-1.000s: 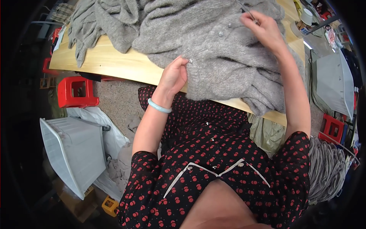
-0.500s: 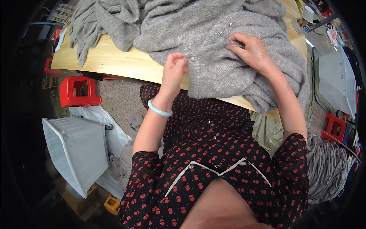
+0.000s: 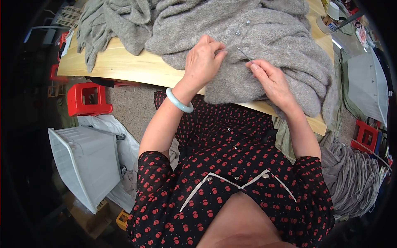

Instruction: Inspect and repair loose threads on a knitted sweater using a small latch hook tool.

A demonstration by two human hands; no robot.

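Note:
A grey fuzzy knitted cardigan [image 3: 273, 49] lies bunched over the table in front of me. Sparkly buttons [image 3: 237, 32] show along its front band. My right hand [image 3: 271, 80] pinches a thin metal needle [image 3: 245, 54] between thumb and fingers; its tip points up and left, just above the knit. Opposite it, my left hand [image 3: 204, 60] is over the cardigan with thumb and fingertips brought together. Whatever is between those fingertips is too small to make out. A pale blue bangle [image 3: 179, 100] circles my left wrist.
More grey knitwear [image 3: 120, 25] covers the wooden table [image 3: 124, 62] at the far left. A paper cup [image 3: 333, 11] stands at its far right corner. On the floor are a red stool [image 3: 89, 99], a tipped white wheeled bin [image 3: 89, 161] and a grey fabric bundle [image 3: 351, 173].
My left hand has moved right and up from the knit's lower edge toward the needle. My right hand has dropped slightly, and more of the needle shows. The cardigan's lower edge has shifted.

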